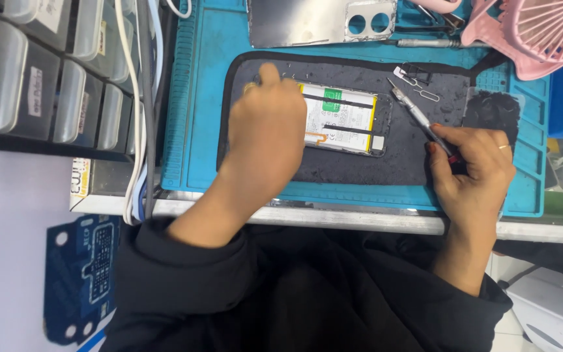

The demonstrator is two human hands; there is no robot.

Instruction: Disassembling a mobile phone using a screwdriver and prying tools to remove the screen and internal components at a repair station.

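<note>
Left hand (270, 133) presses flat on the opened phone (340, 119); right hand (474, 169), at its three o'clock, grips tweezers (418, 117) pointing toward it.

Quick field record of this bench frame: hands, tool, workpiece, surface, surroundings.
left hand: left hand rests on the opened phone, covering its left part
right hand: right hand grips a slim metal tool, tip off the phone's right end
workpiece: phone lies open, white battery showing
surface: dark pad on blue mat
surroundings: pink fan, phone back cover, drawer bins
</note>
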